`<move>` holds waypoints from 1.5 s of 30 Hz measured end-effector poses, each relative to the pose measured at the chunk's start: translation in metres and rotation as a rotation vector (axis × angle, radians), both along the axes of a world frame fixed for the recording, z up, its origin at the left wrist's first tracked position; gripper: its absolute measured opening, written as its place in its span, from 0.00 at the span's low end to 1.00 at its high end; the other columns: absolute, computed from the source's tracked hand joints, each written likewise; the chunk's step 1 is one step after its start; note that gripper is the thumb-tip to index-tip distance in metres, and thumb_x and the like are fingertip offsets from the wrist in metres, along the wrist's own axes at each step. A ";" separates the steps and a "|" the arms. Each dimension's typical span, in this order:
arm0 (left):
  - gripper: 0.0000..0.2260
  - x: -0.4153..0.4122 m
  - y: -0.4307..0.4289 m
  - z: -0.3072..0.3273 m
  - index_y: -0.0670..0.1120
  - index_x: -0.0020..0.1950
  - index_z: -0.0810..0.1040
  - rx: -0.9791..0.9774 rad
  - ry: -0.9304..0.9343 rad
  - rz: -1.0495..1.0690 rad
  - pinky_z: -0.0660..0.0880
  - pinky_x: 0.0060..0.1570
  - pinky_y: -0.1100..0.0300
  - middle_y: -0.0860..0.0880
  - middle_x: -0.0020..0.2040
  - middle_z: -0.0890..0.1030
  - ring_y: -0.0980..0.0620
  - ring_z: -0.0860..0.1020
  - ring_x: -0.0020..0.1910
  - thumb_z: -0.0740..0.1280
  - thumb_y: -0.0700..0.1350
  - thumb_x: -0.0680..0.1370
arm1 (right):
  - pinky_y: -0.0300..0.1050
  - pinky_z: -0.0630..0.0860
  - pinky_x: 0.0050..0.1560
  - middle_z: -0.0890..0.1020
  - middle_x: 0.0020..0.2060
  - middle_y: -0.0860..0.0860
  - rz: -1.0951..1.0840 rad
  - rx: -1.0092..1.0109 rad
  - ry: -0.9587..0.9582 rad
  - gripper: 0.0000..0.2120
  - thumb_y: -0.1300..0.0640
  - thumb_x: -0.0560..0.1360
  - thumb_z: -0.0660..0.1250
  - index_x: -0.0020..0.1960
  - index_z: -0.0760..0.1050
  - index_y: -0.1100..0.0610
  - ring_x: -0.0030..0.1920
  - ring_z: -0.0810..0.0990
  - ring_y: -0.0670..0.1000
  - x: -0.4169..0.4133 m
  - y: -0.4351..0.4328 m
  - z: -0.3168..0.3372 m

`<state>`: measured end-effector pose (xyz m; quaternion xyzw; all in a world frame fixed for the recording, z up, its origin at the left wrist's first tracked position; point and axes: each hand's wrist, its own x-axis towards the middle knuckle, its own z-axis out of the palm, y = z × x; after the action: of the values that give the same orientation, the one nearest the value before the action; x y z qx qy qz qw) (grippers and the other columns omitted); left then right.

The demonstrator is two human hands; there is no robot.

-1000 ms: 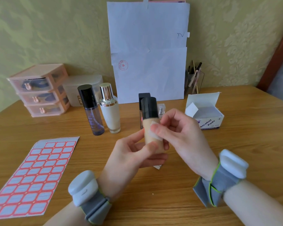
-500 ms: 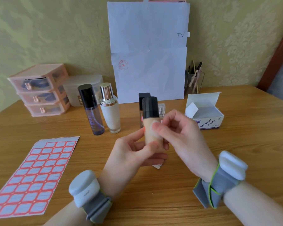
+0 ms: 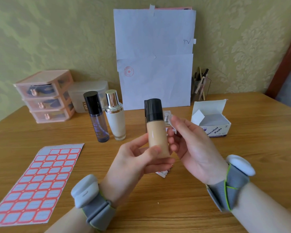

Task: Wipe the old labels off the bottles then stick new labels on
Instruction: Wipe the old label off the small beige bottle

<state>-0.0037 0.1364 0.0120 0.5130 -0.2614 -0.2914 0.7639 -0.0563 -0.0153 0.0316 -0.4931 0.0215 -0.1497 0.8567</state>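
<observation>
Beige bottle point(image 3: 156, 135) with a black cap stands upright in our left hand point(image 3: 133, 162), up above the bench point(image 3: 242, 165). Our left thumb and fingers point(image 3: 161, 161) curl round its bottom part. Our right hand point(image 3: 195, 148) is just beside it, palm turned in, its fingers pinching a small white pad point(image 3: 172, 124) near the cap.

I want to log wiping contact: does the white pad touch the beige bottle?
Apart. In the head view, a strip of background shows between the white pad and the beige bottle.
</observation>
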 end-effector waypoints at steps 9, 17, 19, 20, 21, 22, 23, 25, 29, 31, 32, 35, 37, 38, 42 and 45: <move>0.13 -0.001 0.002 -0.001 0.47 0.61 0.83 0.088 -0.155 0.015 0.83 0.46 0.57 0.36 0.49 0.86 0.37 0.86 0.48 0.72 0.39 0.77 | 0.32 0.69 0.31 0.75 0.28 0.44 -0.302 -0.803 -0.157 0.14 0.49 0.67 0.78 0.34 0.73 0.51 0.30 0.72 0.42 -0.008 0.002 -0.006; 0.11 -0.003 0.001 0.001 0.48 0.57 0.85 0.089 -0.124 0.024 0.84 0.48 0.54 0.35 0.47 0.86 0.36 0.85 0.49 0.74 0.40 0.75 | 0.50 0.75 0.23 0.75 0.30 0.54 -0.245 -0.711 -0.097 0.15 0.48 0.70 0.76 0.38 0.72 0.54 0.27 0.75 0.51 -0.006 0.004 -0.009; 0.11 -0.005 0.000 -0.002 0.49 0.57 0.85 0.114 -0.189 0.034 0.84 0.48 0.52 0.37 0.46 0.86 0.36 0.85 0.49 0.72 0.36 0.77 | 0.45 0.73 0.23 0.73 0.28 0.52 -0.283 -0.697 -0.080 0.17 0.45 0.67 0.76 0.36 0.70 0.53 0.27 0.73 0.49 -0.006 0.006 -0.008; 0.11 -0.006 -0.001 -0.002 0.49 0.56 0.85 0.124 -0.218 0.034 0.84 0.49 0.51 0.38 0.46 0.87 0.36 0.85 0.48 0.72 0.35 0.77 | 0.43 0.71 0.22 0.73 0.27 0.50 -0.328 -0.681 -0.077 0.19 0.44 0.68 0.76 0.35 0.69 0.54 0.26 0.72 0.49 -0.005 0.007 -0.008; 0.11 -0.006 -0.002 -0.002 0.49 0.55 0.85 0.126 -0.226 0.031 0.84 0.48 0.50 0.38 0.45 0.87 0.36 0.85 0.48 0.72 0.35 0.77 | 0.42 0.70 0.21 0.73 0.26 0.48 -0.352 -0.663 -0.081 0.20 0.44 0.71 0.75 0.36 0.69 0.55 0.25 0.72 0.49 -0.005 0.005 -0.008; 0.10 -0.006 -0.002 -0.002 0.48 0.54 0.85 0.122 -0.208 0.033 0.84 0.47 0.51 0.37 0.45 0.87 0.35 0.85 0.48 0.73 0.36 0.76 | 0.43 0.71 0.21 0.74 0.25 0.48 -0.340 -0.639 -0.090 0.20 0.46 0.73 0.74 0.37 0.69 0.58 0.24 0.73 0.49 -0.005 0.004 -0.009; 0.10 -0.004 -0.001 -0.001 0.47 0.55 0.85 0.112 -0.180 0.032 0.84 0.47 0.53 0.37 0.46 0.86 0.35 0.85 0.48 0.73 0.36 0.76 | 0.44 0.72 0.22 0.74 0.26 0.48 -0.293 -0.612 -0.099 0.18 0.49 0.74 0.73 0.39 0.69 0.60 0.24 0.74 0.50 -0.005 0.002 -0.008; 0.11 -0.002 0.003 0.001 0.46 0.58 0.84 0.101 -0.143 0.024 0.84 0.47 0.54 0.36 0.46 0.86 0.35 0.85 0.48 0.72 0.38 0.76 | 0.46 0.74 0.24 0.75 0.28 0.51 -0.187 -0.611 -0.094 0.15 0.55 0.72 0.76 0.40 0.69 0.59 0.26 0.75 0.52 -0.004 0.000 -0.007; 0.11 -0.005 0.001 0.001 0.47 0.56 0.84 0.119 -0.172 0.023 0.84 0.47 0.52 0.38 0.46 0.87 0.36 0.86 0.47 0.73 0.40 0.74 | 0.40 0.66 0.18 0.73 0.26 0.51 -0.194 -0.579 -0.084 0.16 0.51 0.72 0.74 0.37 0.68 0.57 0.22 0.71 0.52 -0.005 -0.003 -0.004; 0.14 -0.006 0.000 0.002 0.45 0.58 0.83 0.097 -0.140 0.030 0.84 0.47 0.51 0.37 0.48 0.86 0.35 0.85 0.47 0.75 0.40 0.73 | 0.38 0.64 0.18 0.74 0.27 0.51 -0.169 -0.560 -0.096 0.16 0.51 0.74 0.73 0.39 0.68 0.57 0.24 0.71 0.51 -0.006 -0.006 -0.003; 0.15 -0.005 0.001 0.002 0.44 0.60 0.82 0.091 -0.133 0.032 0.84 0.48 0.51 0.37 0.48 0.86 0.35 0.85 0.48 0.75 0.40 0.74 | 0.38 0.65 0.19 0.74 0.28 0.52 -0.143 -0.570 -0.098 0.15 0.53 0.73 0.74 0.40 0.68 0.55 0.25 0.71 0.50 -0.007 -0.006 -0.003; 0.14 -0.005 0.002 0.001 0.46 0.61 0.81 0.122 -0.185 0.042 0.84 0.49 0.49 0.37 0.48 0.86 0.35 0.85 0.48 0.72 0.36 0.76 | 0.36 0.68 0.24 0.73 0.28 0.51 -0.168 -0.602 -0.101 0.17 0.53 0.71 0.77 0.39 0.68 0.56 0.25 0.71 0.47 -0.005 -0.003 -0.005; 0.14 -0.005 0.001 0.001 0.45 0.60 0.81 0.129 -0.193 0.051 0.84 0.48 0.50 0.36 0.47 0.86 0.35 0.85 0.47 0.74 0.36 0.76 | 0.35 0.67 0.23 0.73 0.26 0.51 -0.195 -0.602 -0.103 0.16 0.50 0.74 0.72 0.40 0.69 0.59 0.22 0.70 0.48 -0.005 -0.004 -0.005; 0.15 -0.005 0.001 0.002 0.44 0.60 0.81 0.120 -0.177 0.057 0.84 0.47 0.50 0.35 0.47 0.86 0.35 0.85 0.47 0.75 0.37 0.75 | 0.35 0.67 0.23 0.74 0.27 0.50 -0.176 -0.605 -0.102 0.15 0.50 0.75 0.71 0.41 0.69 0.59 0.22 0.70 0.48 -0.005 -0.006 -0.004; 0.15 -0.005 0.002 0.002 0.46 0.61 0.81 0.115 -0.204 0.042 0.84 0.46 0.53 0.38 0.46 0.87 0.37 0.86 0.47 0.75 0.39 0.75 | 0.37 0.66 0.22 0.75 0.29 0.51 -0.113 -0.625 -0.076 0.17 0.50 0.70 0.76 0.41 0.69 0.56 0.22 0.69 0.50 -0.005 -0.006 -0.004; 0.14 -0.004 0.001 0.000 0.47 0.58 0.83 0.114 -0.185 0.057 0.84 0.46 0.52 0.37 0.46 0.86 0.36 0.86 0.46 0.73 0.40 0.73 | 0.37 0.63 0.20 0.75 0.27 0.50 -0.156 -0.636 -0.089 0.17 0.47 0.75 0.70 0.42 0.68 0.59 0.19 0.68 0.49 -0.005 -0.006 -0.004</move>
<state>-0.0073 0.1376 0.0122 0.5876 -0.2991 -0.2351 0.7141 -0.0615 -0.0215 0.0279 -0.7257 -0.0263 -0.2356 0.6459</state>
